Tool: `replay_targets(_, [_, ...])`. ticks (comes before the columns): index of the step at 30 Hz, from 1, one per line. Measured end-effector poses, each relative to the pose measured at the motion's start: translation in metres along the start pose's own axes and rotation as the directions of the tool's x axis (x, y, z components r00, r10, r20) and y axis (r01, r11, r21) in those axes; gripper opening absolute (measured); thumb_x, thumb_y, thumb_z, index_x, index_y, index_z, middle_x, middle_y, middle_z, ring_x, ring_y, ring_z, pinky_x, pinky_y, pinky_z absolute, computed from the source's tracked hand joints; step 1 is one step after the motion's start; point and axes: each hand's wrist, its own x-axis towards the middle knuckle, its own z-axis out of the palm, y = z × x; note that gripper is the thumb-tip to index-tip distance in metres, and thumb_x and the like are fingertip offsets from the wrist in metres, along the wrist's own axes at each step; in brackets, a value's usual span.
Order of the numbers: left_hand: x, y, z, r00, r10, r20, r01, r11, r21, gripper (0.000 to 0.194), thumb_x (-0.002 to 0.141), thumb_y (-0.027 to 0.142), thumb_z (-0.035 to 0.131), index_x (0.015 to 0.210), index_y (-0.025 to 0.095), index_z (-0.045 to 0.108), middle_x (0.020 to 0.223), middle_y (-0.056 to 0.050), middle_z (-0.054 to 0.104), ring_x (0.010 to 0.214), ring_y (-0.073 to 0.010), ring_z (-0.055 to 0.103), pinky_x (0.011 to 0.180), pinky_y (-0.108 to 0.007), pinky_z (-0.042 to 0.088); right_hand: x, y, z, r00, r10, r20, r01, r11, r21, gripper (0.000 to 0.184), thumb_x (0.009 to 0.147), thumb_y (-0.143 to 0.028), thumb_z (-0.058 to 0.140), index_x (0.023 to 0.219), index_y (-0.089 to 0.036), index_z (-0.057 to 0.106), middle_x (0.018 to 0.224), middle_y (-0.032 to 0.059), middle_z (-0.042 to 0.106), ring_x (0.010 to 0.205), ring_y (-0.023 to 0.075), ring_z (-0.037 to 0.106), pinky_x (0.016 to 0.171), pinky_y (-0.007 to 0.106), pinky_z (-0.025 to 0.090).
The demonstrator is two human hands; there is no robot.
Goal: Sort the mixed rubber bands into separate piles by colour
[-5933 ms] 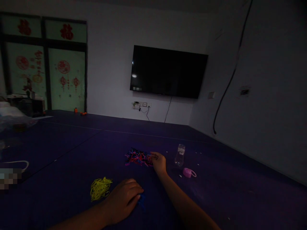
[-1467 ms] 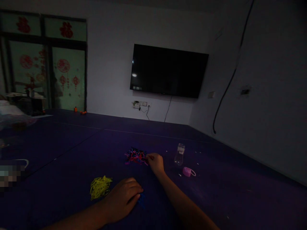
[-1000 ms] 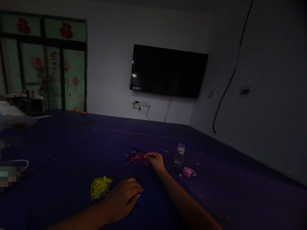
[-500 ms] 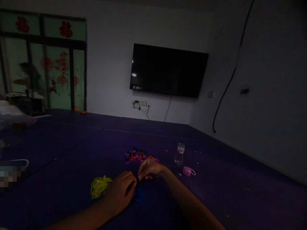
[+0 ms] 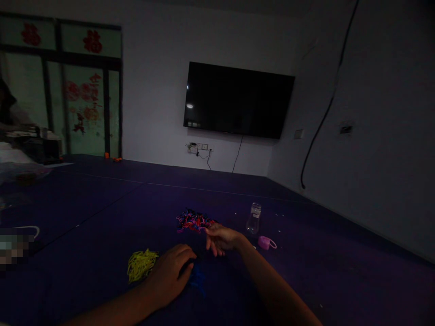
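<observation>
Both have parted: the right hand [image 5: 222,239], grip wide, seems free for picking by the mixed pile [image 5: 192,220]; the left hand [image 5: 174,268] curls, grip unclear.

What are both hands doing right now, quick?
Left hand: curled beside the blue pile; can't tell if it's holding anything.
Right hand: open by the multicoloured pile, nothing visible in it.

dark tv [image 5: 238,99] on wall [image 5: 152,90]; sockets [image 5: 205,147] below tv; glass door [image 5: 84,140] left of tv; black cable [image 5: 328,109] right.
</observation>
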Motion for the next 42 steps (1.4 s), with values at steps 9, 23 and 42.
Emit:
replay_targets(9, [-0.004, -0.004, 0.002, 0.99, 0.082, 0.112, -0.084, 0.996, 0.016, 0.032, 0.09, 0.023, 0.045, 0.119, 0.023, 0.057, 0.121, -0.006, 0.061, 0.11, -0.0205, 0.056, 0.095, -0.038, 0.045, -0.016, 0.0, -0.005, 0.997, 0.057, -0.057, -0.058, 0.998, -0.006, 0.055, 0.074, -0.062, 0.057, 0.075, -0.008, 0.064, 0.066, 0.0107, 0.069, 0.055, 0.0167, 0.066, 0.044, 0.021, 0.048])
replay_targets(23, [-0.005, -0.004, 0.003, 0.985, 0.068, 0.158, -0.072, 0.997, 0.02, 0.031, 0.09, 0.022, 0.046, 0.118, 0.023, 0.059, 0.123, -0.005, 0.061, 0.11, -0.0197, 0.057, 0.095, -0.036, 0.046, 0.021, 0.008, 0.0, 0.535, -0.394, -0.748, 0.305, 0.915, -0.264, 0.062, 0.066, -0.071, 0.056, 0.072, -0.011, 0.068, 0.071, 0.0101, 0.068, 0.062, 0.0183, 0.063, 0.06, 0.03, 0.048])
replay_targets(42, [-0.005, 0.002, 0.001, 0.984, 0.119, 0.13, -0.118, 0.993, -0.017, 0.032, 0.088, 0.018, 0.045, 0.117, 0.022, 0.058, 0.119, -0.007, 0.062, 0.107, -0.0199, 0.058, 0.092, -0.036, 0.047, 0.028, 0.006, 0.036, 0.675, -0.616, -0.406, -0.341, 0.227, -0.912, 0.031, 0.093, -0.034, 0.039, 0.099, -0.021, 0.067, 0.1, 0.0063, 0.066, 0.1, 0.0192, 0.054, 0.088, 0.031, 0.036])
